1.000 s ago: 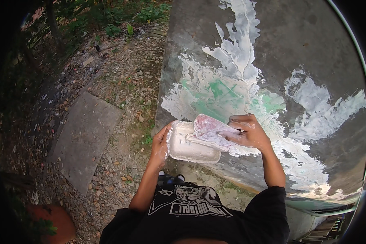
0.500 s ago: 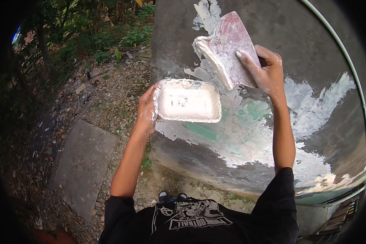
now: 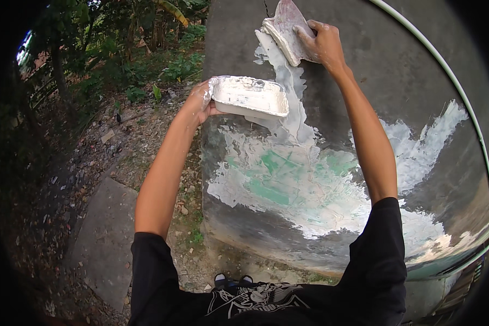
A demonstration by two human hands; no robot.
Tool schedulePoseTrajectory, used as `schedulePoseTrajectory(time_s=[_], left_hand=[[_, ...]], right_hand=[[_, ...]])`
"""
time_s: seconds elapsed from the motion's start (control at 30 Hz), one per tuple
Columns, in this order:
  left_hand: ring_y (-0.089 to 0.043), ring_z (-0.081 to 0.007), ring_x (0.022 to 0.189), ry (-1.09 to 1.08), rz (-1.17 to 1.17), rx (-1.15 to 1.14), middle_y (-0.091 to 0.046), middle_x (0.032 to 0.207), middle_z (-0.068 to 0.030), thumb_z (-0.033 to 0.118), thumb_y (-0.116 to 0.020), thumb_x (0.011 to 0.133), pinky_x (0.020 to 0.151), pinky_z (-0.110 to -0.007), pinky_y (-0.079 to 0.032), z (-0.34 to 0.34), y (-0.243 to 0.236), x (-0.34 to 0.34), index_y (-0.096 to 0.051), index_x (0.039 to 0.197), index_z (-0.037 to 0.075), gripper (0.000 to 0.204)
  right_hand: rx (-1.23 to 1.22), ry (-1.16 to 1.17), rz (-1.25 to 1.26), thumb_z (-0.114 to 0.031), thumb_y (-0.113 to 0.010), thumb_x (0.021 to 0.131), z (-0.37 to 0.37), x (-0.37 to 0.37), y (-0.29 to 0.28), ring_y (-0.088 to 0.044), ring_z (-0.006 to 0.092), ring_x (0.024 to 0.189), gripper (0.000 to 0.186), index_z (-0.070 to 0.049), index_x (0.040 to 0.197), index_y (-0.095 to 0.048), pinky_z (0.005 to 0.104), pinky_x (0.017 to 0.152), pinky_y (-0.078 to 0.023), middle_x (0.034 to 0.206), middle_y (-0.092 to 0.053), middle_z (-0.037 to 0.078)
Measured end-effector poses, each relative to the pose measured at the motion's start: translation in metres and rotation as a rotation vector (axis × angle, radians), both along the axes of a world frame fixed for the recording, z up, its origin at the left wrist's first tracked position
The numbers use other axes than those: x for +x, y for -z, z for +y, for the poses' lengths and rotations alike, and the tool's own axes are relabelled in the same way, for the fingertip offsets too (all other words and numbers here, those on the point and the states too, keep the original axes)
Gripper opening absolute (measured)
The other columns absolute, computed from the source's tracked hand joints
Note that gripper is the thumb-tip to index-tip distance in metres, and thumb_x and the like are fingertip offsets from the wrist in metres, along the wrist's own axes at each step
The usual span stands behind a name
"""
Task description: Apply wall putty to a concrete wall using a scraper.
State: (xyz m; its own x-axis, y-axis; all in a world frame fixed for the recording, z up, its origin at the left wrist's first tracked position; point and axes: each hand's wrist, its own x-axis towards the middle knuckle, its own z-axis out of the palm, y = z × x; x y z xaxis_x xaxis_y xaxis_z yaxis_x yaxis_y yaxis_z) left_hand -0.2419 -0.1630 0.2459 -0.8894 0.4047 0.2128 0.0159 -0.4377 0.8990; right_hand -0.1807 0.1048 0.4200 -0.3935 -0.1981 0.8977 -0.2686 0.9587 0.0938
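My left hand (image 3: 200,101) grips the left end of a shallow rectangular plastic tub (image 3: 258,111), its inside coated with white filler paste. Up and to the right, my right hand (image 3: 321,43) is closed on a broad, flat reddish scraper (image 3: 289,23), smeared with white. A thick bead of paste lines the scraper's left edge, which sits against or very near the grey wall (image 3: 342,103); contact is hard to tell. Below the scraper runs a fresh strip of white paste (image 3: 288,81), partly behind the tub. Both hands have paste on them.
A wide patch of white and pale green filler (image 3: 277,179) covers the lower wall. A pale pipe or hose (image 3: 445,51) curves along the wall's right side. At left lie stony ground, a flat grey slab (image 3: 106,239) and green plants (image 3: 182,68).
My right hand has moved the scraper up and slightly left, and a longer smooth strip of paste shows below it. The tub in my left hand has risen and tilted.
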Motion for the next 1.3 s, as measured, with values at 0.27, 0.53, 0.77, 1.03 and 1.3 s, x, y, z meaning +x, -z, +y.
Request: schedulePoseTrajectory(time_s=[0.27,0.53,0.77,1.03,1.3], left_hand=[[-0.069,-0.0272,0.08,-0.018,-0.005,-0.008,-0.065,0.101,-0.0157,0.031,-0.048,0.094,0.068,-0.046,-0.06,0.0,0.001,-0.007,-0.055,0.114,0.002,0.036],[-0.069,-0.0264,0.078,0.03,0.004,0.017,-0.065,0.1,-0.015,0.031,-0.048,0.095,0.066,-0.044,-0.06,0.01,0.008,-0.01,-0.053,0.118,0.004,0.036],[-0.069,-0.0232,0.077,-0.011,0.02,-0.007,-0.066,0.099,-0.0127,0.032,-0.048,0.095,0.061,-0.041,-0.061,0.002,0.015,-0.009,-0.054,0.119,0.005,0.036],[-0.068,-0.0221,0.088,0.015,0.06,-0.002,-0.064,0.107,-0.0125,0.035,-0.054,0.093,0.067,-0.04,-0.061,-0.014,0.021,0.007,-0.052,0.123,0.004,0.044],[-0.067,-0.0229,0.091,0.037,0.052,0.02,-0.062,0.112,-0.0137,0.036,-0.056,0.091,0.067,-0.042,-0.061,-0.009,0.038,0.022,-0.048,0.127,0.003,0.05]], right_hand=[[0.105,0.099,0.162,-0.029,-0.066,0.082,-0.004,0.026,-0.021,-0.059,0.0356,0.062,0.033,0.002,0.09,-0.066,0.0381,0.061,-0.047,0.072,-0.063,0.021],[0.114,-0.037,-0.01,-0.026,-0.064,0.081,-0.029,0.004,0.004,-0.06,0.04,0.074,0.029,0.001,0.091,-0.067,0.0412,0.07,-0.05,0.081,-0.064,0.021],[0.276,-0.131,0.247,-0.021,-0.064,0.083,-0.022,-0.011,-0.012,-0.054,0.0389,0.065,0.025,0.004,0.08,-0.06,0.0423,0.061,-0.044,0.074,-0.058,0.02],[0.257,0.041,0.243,-0.026,-0.064,0.083,-0.033,-0.004,-0.04,-0.054,0.038,0.062,0.027,0.001,0.08,-0.061,0.0416,0.059,-0.044,0.071,-0.058,0.019],[0.326,0.016,0.06,-0.024,-0.059,0.086,-0.058,-0.011,0.018,-0.057,0.0373,0.064,0.023,-0.002,0.082,-0.062,0.0435,0.06,-0.047,0.076,-0.061,0.017]])
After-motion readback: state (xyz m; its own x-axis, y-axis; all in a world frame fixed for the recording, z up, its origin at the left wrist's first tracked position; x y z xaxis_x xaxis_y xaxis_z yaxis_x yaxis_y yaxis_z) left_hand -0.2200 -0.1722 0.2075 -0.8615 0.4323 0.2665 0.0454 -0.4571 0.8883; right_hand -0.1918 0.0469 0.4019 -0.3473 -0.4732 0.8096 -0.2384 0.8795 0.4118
